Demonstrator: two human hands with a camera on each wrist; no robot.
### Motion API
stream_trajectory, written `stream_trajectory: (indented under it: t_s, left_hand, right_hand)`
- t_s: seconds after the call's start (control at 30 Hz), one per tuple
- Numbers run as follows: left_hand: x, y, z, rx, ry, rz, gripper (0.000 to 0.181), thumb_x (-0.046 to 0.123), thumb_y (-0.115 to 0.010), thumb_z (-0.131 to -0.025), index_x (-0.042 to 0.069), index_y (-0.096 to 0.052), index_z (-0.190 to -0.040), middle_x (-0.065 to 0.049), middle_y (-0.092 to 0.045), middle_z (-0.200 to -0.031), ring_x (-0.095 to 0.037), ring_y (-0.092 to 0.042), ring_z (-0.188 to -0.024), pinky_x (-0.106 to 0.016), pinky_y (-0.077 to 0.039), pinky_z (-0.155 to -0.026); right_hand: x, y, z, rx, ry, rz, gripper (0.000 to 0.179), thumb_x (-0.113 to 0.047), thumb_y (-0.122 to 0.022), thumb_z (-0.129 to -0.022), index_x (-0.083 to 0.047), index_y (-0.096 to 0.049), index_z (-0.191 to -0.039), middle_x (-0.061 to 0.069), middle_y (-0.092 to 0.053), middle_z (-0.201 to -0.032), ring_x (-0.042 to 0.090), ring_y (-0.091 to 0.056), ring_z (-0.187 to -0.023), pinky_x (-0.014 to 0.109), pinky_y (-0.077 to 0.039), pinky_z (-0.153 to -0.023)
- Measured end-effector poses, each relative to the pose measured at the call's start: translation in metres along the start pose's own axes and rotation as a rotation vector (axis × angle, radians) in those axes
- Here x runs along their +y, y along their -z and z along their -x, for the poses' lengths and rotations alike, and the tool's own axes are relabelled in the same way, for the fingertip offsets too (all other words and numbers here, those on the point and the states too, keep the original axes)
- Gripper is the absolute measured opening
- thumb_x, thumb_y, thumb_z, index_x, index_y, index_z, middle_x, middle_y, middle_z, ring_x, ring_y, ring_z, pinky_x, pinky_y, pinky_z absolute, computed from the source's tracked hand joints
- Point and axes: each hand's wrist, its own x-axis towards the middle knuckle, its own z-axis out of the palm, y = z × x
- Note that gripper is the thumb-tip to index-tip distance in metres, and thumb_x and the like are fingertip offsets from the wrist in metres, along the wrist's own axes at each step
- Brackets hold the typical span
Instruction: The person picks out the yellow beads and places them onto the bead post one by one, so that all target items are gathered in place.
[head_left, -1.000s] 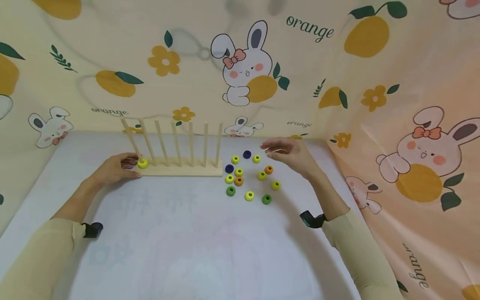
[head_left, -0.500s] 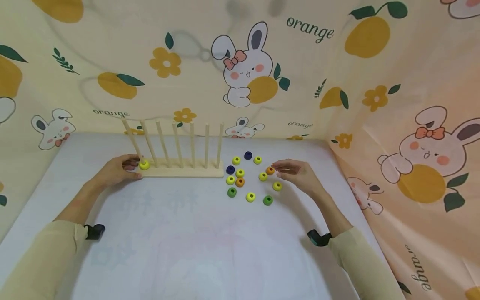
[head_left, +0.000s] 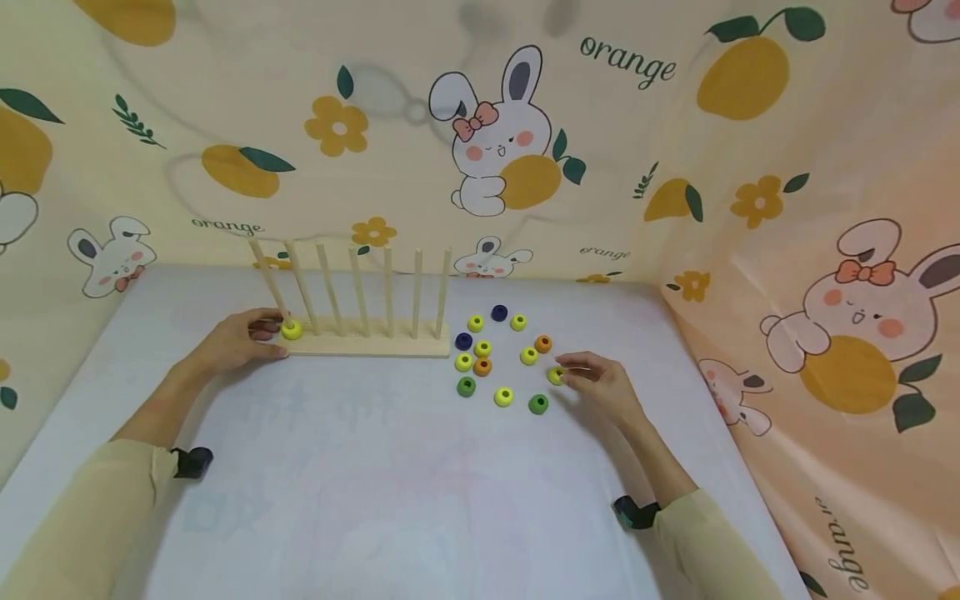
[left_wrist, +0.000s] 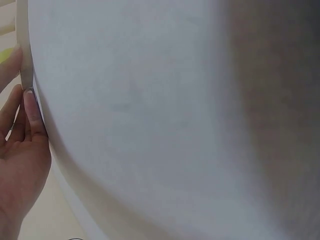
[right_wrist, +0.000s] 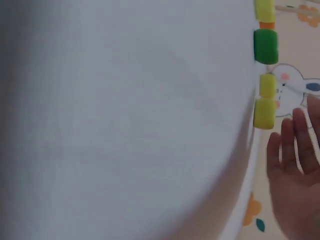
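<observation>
The wooden peg rack stands on the white table, with several upright pegs in its base. A yellow bead sits around the bottom of its leftmost peg. My left hand grips the left end of the rack, thumb in front and fingers behind; the left wrist view shows these fingers against the base. My right hand is over the right side of the loose beads. Its fingertips are at a yellow bead that lies on the table. In the right wrist view the fingers look fairly straight.
Several loose beads lie right of the rack: yellow, orange, green and dark blue. A patterned cloth with rabbits and oranges rises behind the table and along its sides.
My right hand has come down and toward me, past the orange bead to the rightmost yellow bead. My left hand keeps its hold on the rack.
</observation>
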Motion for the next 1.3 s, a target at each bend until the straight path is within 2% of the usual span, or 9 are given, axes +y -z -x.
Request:
stream_trajectory:
  t_s: [0.17, 0.4, 0.63, 0.87, 0.97, 1.17, 1.3]
  left_hand:
    - [0.001, 0.000, 0.000, -0.002, -0.001, 0.006, 0.080, 0.019, -0.079, -0.086, -0.008, -0.034, -0.147, -0.029, -0.046, -0.141, -0.041, -0.046, -0.126, -0.052, -0.039, -0.108]
    - [0.002, 0.000, 0.003, -0.005, 0.001, -0.004, 0.082, 0.021, -0.079, -0.086, -0.009, -0.033, -0.147, -0.030, -0.045, -0.141, -0.043, -0.045, -0.126, -0.055, -0.038, -0.108]
    - [0.005, 0.000, 0.005, 0.000, 0.001, -0.007, 0.079, 0.017, -0.078, -0.087, -0.009, -0.034, -0.147, -0.030, -0.045, -0.141, -0.042, -0.046, -0.126, -0.053, -0.038, -0.108]
    - [0.006, 0.002, 0.004, -0.011, 0.010, -0.006, 0.081, 0.021, -0.079, -0.087, -0.008, -0.034, -0.148, -0.029, -0.045, -0.142, -0.042, -0.045, -0.126, -0.054, -0.037, -0.109]
    - [0.006, 0.002, 0.004, -0.008, 0.007, -0.008, 0.081, 0.020, -0.079, -0.086, -0.008, -0.034, -0.147, -0.029, -0.045, -0.142, -0.042, -0.045, -0.127, -0.054, -0.037, -0.109]
    - [0.007, 0.001, 0.002, -0.005, 0.004, 0.006, 0.079, 0.018, -0.078, -0.087, -0.008, -0.034, -0.148, -0.028, -0.045, -0.142, -0.041, -0.045, -0.127, -0.052, -0.038, -0.108]
    - [0.007, 0.000, 0.002, 0.000, 0.010, 0.013, 0.079, 0.017, -0.078, -0.087, -0.008, -0.034, -0.148, -0.028, -0.045, -0.142, -0.041, -0.045, -0.127, -0.052, -0.037, -0.109]
  right_hand:
    - [0.024, 0.001, -0.005, 0.030, -0.015, 0.006, 0.033, -0.005, -0.072, -0.090, 0.004, -0.066, -0.121, 0.022, -0.065, -0.124, 0.038, -0.061, -0.113, 0.015, -0.052, -0.086]
    - [0.029, 0.000, -0.008, 0.025, -0.099, 0.084, 0.035, -0.007, -0.075, -0.089, -0.005, -0.068, -0.123, 0.014, -0.067, -0.122, 0.029, -0.063, -0.110, 0.016, -0.053, -0.085]
    - [0.032, -0.001, -0.011, -0.041, -0.205, 0.128, 0.042, -0.016, -0.076, -0.089, -0.012, -0.066, -0.130, 0.007, -0.065, -0.129, 0.023, -0.059, -0.115, 0.017, -0.050, -0.091]
    - [0.036, -0.003, -0.012, -0.049, -0.210, 0.138, 0.046, -0.020, -0.079, -0.087, -0.015, -0.066, -0.131, 0.003, -0.064, -0.132, 0.020, -0.057, -0.123, 0.025, -0.049, -0.100]
    - [0.036, -0.003, -0.012, -0.050, -0.198, 0.155, 0.046, -0.021, -0.079, -0.086, -0.016, -0.066, -0.130, 0.002, -0.064, -0.132, 0.019, -0.057, -0.123, 0.024, -0.050, -0.099]
    - [0.035, -0.003, -0.016, -0.009, -0.186, 0.218, 0.038, -0.020, -0.080, -0.086, -0.018, -0.072, -0.123, 0.002, -0.066, -0.128, 0.020, -0.061, -0.109, 0.017, -0.051, -0.085]
    - [0.035, -0.002, -0.018, 0.000, -0.191, 0.215, 0.038, -0.022, -0.080, -0.085, -0.018, -0.073, -0.121, 0.003, -0.067, -0.126, 0.020, -0.060, -0.111, 0.026, -0.052, -0.091]
